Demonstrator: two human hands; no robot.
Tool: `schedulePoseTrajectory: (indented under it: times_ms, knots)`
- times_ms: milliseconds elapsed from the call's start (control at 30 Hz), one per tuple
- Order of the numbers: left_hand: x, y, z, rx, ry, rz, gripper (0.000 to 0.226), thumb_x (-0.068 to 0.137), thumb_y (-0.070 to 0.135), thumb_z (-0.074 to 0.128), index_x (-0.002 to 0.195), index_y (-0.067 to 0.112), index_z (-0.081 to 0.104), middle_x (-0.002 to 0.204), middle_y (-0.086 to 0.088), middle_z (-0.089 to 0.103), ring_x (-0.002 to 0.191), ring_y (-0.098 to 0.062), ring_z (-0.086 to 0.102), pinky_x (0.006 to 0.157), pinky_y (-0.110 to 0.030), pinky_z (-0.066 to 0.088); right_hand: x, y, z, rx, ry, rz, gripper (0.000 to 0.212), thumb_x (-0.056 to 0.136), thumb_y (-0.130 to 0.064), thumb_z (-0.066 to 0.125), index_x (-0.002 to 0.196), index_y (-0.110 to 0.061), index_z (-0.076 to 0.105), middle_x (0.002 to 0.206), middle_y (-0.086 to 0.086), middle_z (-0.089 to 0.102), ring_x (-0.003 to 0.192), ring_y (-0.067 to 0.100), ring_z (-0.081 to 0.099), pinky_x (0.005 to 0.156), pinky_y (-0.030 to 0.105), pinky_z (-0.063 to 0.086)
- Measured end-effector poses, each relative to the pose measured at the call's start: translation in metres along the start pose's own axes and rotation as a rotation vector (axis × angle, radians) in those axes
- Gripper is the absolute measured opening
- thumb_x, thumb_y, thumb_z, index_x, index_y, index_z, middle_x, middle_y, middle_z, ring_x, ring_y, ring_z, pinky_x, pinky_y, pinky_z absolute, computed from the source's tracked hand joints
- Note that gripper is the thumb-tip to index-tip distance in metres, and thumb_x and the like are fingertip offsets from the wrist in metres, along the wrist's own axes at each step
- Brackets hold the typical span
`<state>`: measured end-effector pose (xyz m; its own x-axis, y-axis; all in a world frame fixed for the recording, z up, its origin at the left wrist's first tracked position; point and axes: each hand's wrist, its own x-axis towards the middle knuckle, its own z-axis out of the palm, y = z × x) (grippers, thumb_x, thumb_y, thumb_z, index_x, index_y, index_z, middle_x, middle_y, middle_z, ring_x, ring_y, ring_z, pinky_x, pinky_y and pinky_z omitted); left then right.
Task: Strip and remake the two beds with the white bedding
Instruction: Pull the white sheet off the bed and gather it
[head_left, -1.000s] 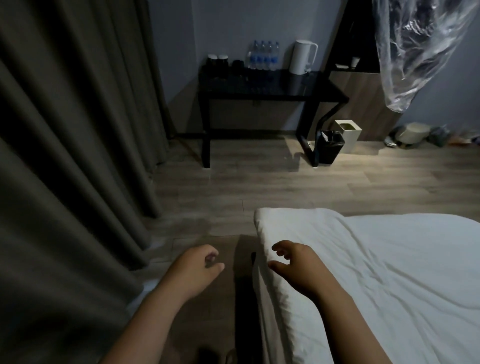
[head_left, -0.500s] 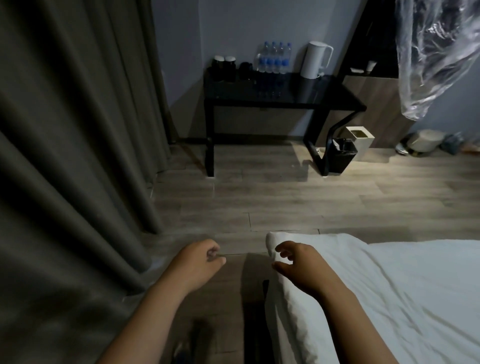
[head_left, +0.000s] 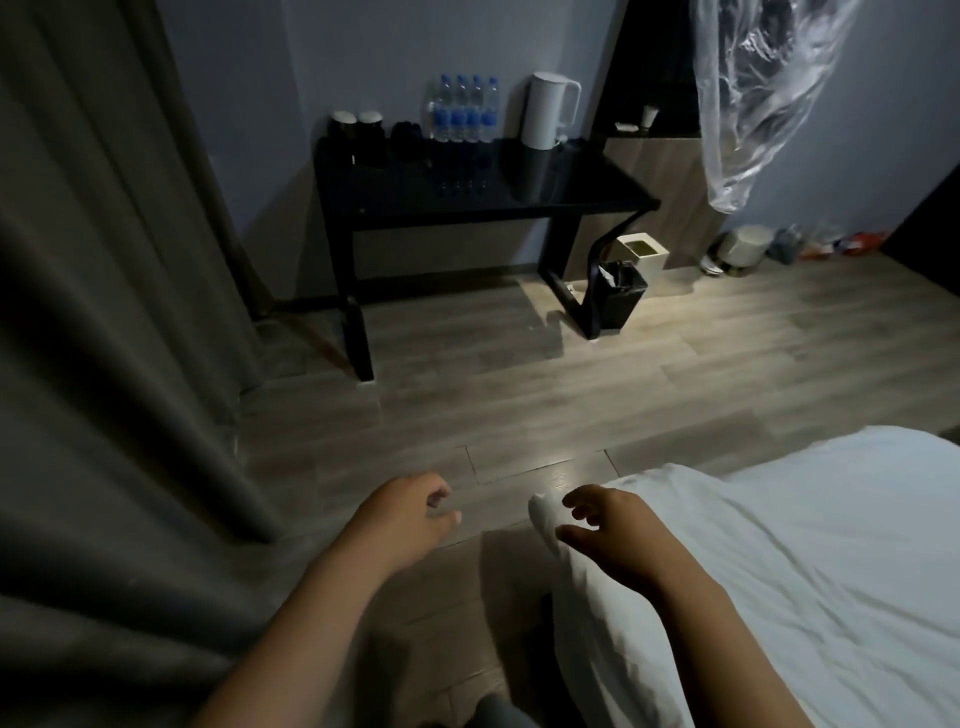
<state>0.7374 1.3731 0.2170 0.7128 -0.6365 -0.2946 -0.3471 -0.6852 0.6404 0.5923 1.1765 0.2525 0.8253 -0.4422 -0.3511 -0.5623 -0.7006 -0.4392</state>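
white bedding (head_left: 779, 571) is shifted lower-right in view now | its corner is found just under the right hand (head_left: 618, 535), half-curled, nothing held | left hand (head_left: 405, 514) is left loose, empty, farther off over floor (head_left: 519, 395)

Dim room. Grey-blue wall (head_left: 311, 52) behind black bench (head_left: 519, 192). On bench: row of water bottles (head_left: 462, 111), white kettle (head_left: 550, 111) right of them, two dark jars (head_left: 358, 130) at left end. Heavy grey curtain (head_left: 104, 312) fills space left of bench. Wood-plank floor (head_left: 571, 395) in front of bench, pale light patch near right leg. Black bin (head_left: 618, 293) beside that leg, white bin (head_left: 644, 252) just behind it. Clear plastic sheet (head_left: 753, 93) hangs above, right of bench. Small clutter (head_left: 748, 249) along wall further right.
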Motion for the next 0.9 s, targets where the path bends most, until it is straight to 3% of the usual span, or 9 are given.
schedulePoseTrajectory:
  times_ms: [400,900]
  knots:
    - [0.164,0.038,-0.035,0.066,-0.079,0.084,0.033,0.088,0.039,0.062,0.118,0.025,0.059,0.114,0.008,0.058,0.103,-0.011,0.056,0.091,-0.028,0.047,0.132,0.019,-0.043,0.069,0.057,0.141,0.041,0.089,-0.035,0.064,0.126,-0.021,0.056,0.119,-0.002,0.062,0.105,0.013,0.059,0.090,0.026,0.048]
    - [0.355,0.106,-0.046,0.161,-0.236,0.274,0.031,0.084,0.039,0.065,0.109,0.021,0.063,0.107,0.006,0.061,0.096,-0.011,0.057,0.089,-0.028,0.049,0.253,0.057,-0.116,0.192,0.130,0.322,0.042,0.089,-0.036,0.063,0.128,-0.022,0.054,0.122,-0.002,0.061,0.106,0.012,0.059,0.088,0.022,0.047]
